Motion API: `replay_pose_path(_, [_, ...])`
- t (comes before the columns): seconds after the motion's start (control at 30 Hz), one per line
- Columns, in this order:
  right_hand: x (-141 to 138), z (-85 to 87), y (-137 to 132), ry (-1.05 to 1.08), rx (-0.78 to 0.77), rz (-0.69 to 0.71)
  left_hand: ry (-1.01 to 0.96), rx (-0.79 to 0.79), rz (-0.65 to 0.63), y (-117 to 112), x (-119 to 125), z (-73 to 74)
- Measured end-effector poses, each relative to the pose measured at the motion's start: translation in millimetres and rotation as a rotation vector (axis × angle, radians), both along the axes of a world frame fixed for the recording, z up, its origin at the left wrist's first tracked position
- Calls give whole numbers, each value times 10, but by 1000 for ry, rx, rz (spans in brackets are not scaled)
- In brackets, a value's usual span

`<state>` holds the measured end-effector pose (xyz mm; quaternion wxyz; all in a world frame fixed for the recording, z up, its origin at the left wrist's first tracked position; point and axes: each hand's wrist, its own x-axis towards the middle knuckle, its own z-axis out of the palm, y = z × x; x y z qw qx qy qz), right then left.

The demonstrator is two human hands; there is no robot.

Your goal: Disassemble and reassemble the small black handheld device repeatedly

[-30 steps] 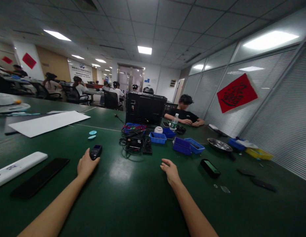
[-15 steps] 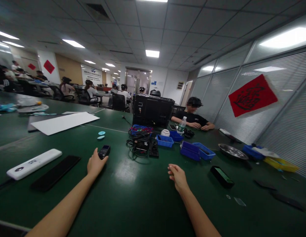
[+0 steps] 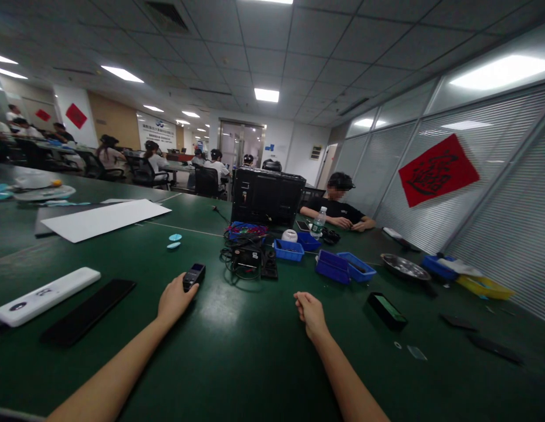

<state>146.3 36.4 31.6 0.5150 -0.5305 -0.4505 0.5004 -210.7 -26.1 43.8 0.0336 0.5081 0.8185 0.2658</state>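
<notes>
My left hand is closed round a small black handheld device with a little screen, which lies at or just above the green table. Fingers and thumb cover its near end. Out to the right, my right hand rests over the table with its fingers curled together. Whatever it may hold is hidden. Left of my left hand lie a long black flat slab and a white power strip-like bar with dark markings. A black open box with a green inside sits right of my right hand.
Ahead are tangled cables with a black adapter, blue bins and a large black monitor-like box. A metal pan and yellow tray stand to the right. A white board lies left. A person sits across.
My left hand has slid the black device to the right across the table. The whole view has shifted slightly. My right hand stays curled in about the same place.
</notes>
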Motion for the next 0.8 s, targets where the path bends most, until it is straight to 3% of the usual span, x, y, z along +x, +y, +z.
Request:
replay_pose_path(0.2, [-2,-12,23,88,-36,-87,15,44,-139,23,275,-148])
replay_pose_path(0.43, [-54,-31,31,157,-20,-27,20,89,-315,36,689,-214])
replay_pose_path(0.8, [-176,-52,-78,-118,0,165,1,139,-487,117,1449,-206])
